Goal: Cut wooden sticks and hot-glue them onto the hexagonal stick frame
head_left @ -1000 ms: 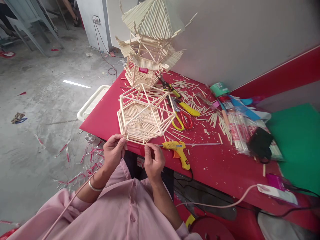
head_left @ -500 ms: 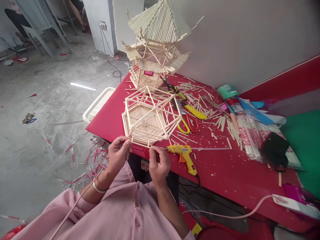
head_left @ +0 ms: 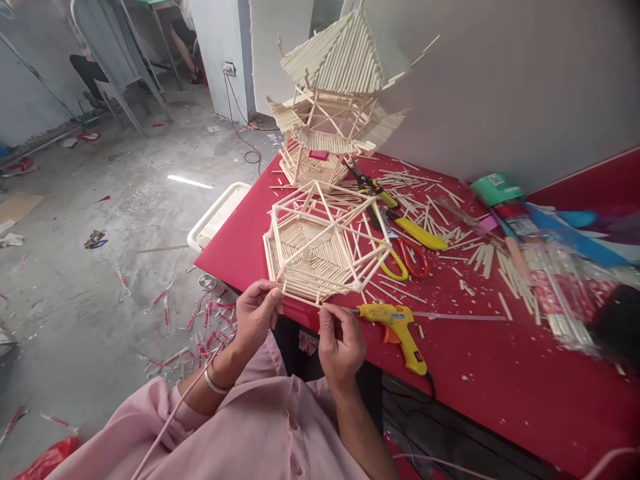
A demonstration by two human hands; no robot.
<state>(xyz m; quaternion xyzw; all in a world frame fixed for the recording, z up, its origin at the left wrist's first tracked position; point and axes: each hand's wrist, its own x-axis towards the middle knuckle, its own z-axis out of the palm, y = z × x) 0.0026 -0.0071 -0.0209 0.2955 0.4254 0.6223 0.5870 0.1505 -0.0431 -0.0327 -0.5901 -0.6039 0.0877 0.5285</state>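
Note:
My left hand [head_left: 257,310] pinches one end of a thin wooden stick [head_left: 301,299], and the fingers of my right hand [head_left: 343,340] close on its other end. The stick lies along the front edge of a hexagonal stick model [head_left: 315,257], with a woven-looking base and an open frame of crossed sticks above. Short upright pieces show near both fingertips; whether they join the stick or the base I cannot tell. Just right of my right hand, a yellow hot glue gun [head_left: 395,327] lies on its side, its nozzle close to my fingers.
Behind stands a tiered stick pagoda [head_left: 340,87] on the red table [head_left: 475,373]. Scissors [head_left: 417,257], pliers [head_left: 377,190], a yellow-handled cutter [head_left: 423,232] and loose sticks [head_left: 430,213] lie to the right, near packaged sticks [head_left: 560,293]. A white tray [head_left: 220,213] sits beyond the left edge.
The view has swung left, so everything sits further right and slightly lower. Both hands keep their pinch on the stick at the model's front edge.

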